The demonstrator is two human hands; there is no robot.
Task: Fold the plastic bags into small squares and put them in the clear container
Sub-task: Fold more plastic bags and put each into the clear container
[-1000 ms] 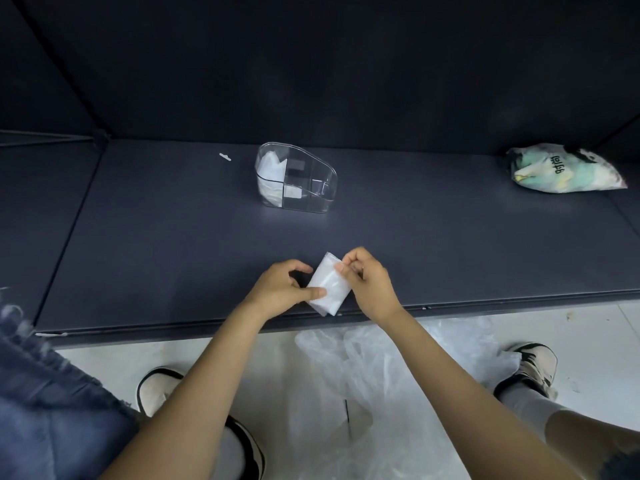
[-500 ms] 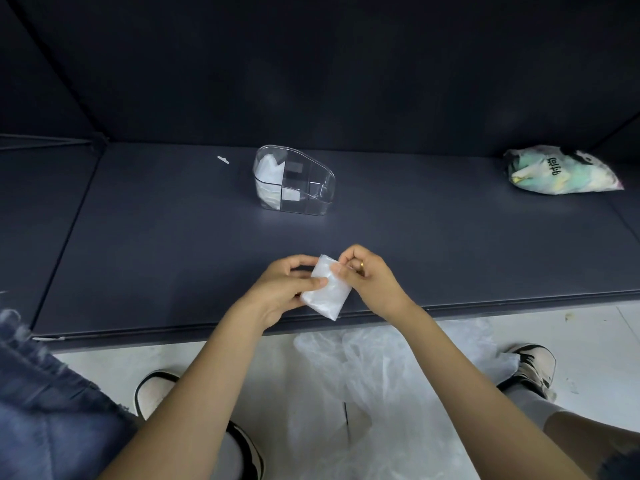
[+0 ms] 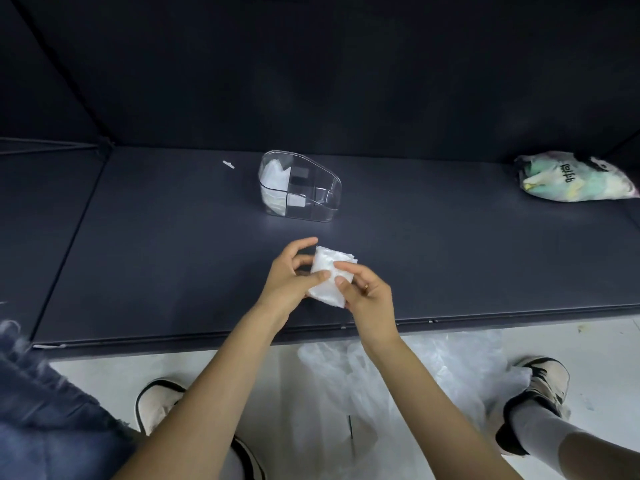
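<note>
White, crinkled plastic, the folded bag (image 3: 329,277) now sits squarer between the two hands than a second ago, when it stood as a narrow slanted strip; it has been turned and both hands have shifted up the dark shelf surface (image 3: 173,244), away from its front edge. The left hand (image 3: 289,278) pinches the bag's left side, thumb on top and fingers curled behind; the right hand (image 3: 367,292) pinches its lower right edge with thumb and fingertips. The clear container (image 3: 300,187) stands beyond the hands, well apart, as before, with folded white bags in its left compartment. A small white scrap (image 3: 228,164) lies left of it, and a printed, stuffed bag (image 3: 575,177) far right. Below the shelf edge, loose clear plastic (image 3: 398,393) lies on the pale floor (image 3: 97,375) between two shoes. Dark panels close the back.
</note>
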